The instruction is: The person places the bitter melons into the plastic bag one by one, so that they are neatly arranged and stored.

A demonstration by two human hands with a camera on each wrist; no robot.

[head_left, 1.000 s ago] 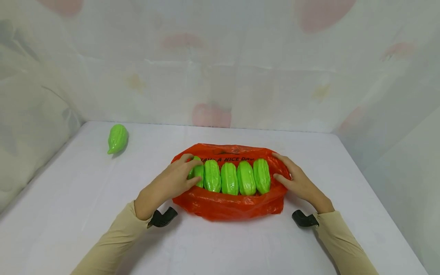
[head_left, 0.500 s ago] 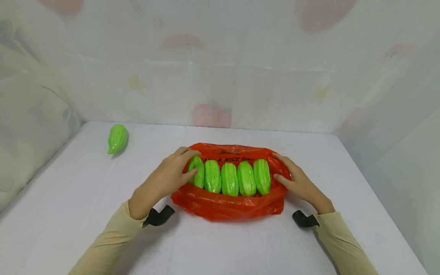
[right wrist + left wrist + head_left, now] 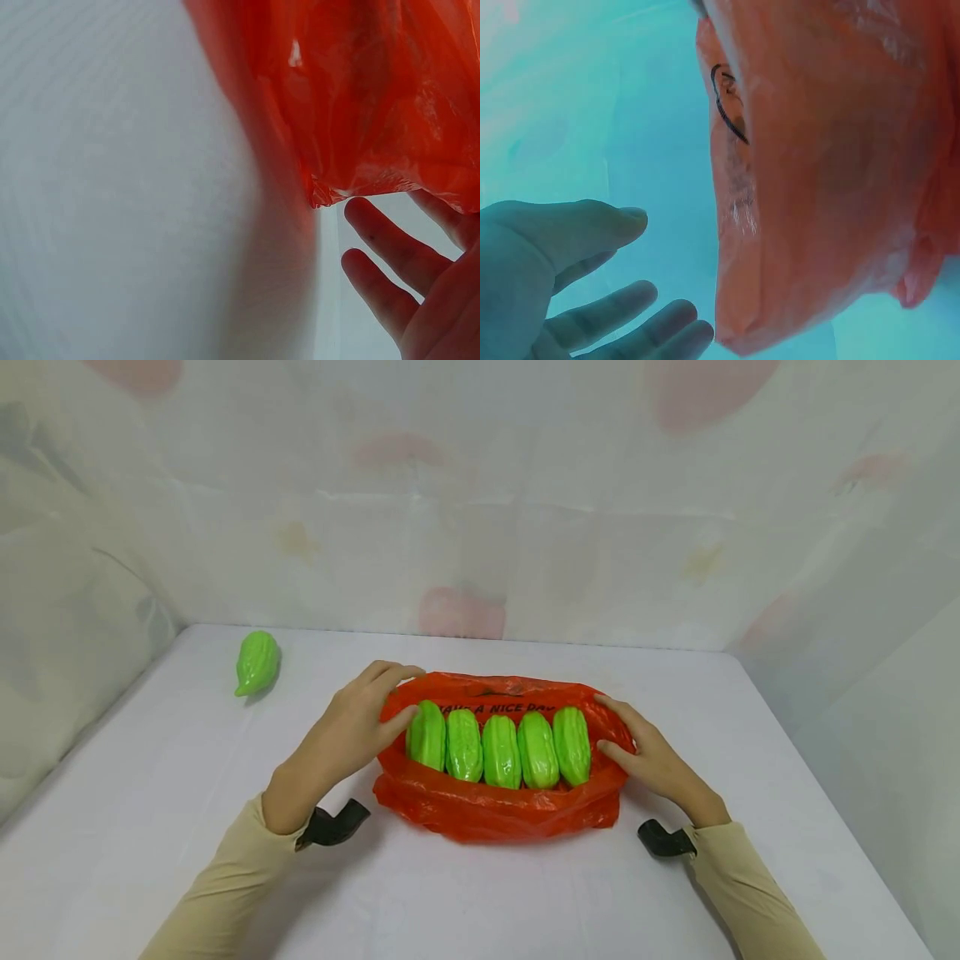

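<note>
A red plastic bag (image 3: 510, 810) lies with its mouth spread in the middle of the white table. Inside it, several bright green, ribbed vegetables that look like bitter gourds (image 3: 501, 752) stand in a row. My left hand (image 3: 351, 718) hovers at the bag's left end, thumb near the leftmost gourd (image 3: 426, 737); it holds nothing, and the left wrist view shows the fingers apart from the bag. My right hand (image 3: 651, 758) rests at the right end, thumb and forefinger spread over the rim. Its other fingers (image 3: 394, 244) stretch out beside the bag; the thumb is hidden in the right wrist view.
One more green gourd (image 3: 257, 662) with a pointed tip lies at the table's far left. A pale patterned sheet (image 3: 465, 510) hangs behind the table (image 3: 480, 902) and along both sides. A dark curved piece (image 3: 666, 839) sticks out at each wrist.
My left hand has let go of the leftmost gourd and drawn back to the left and away from me. The gourd stays in the bag. My right hand has hardly moved.
</note>
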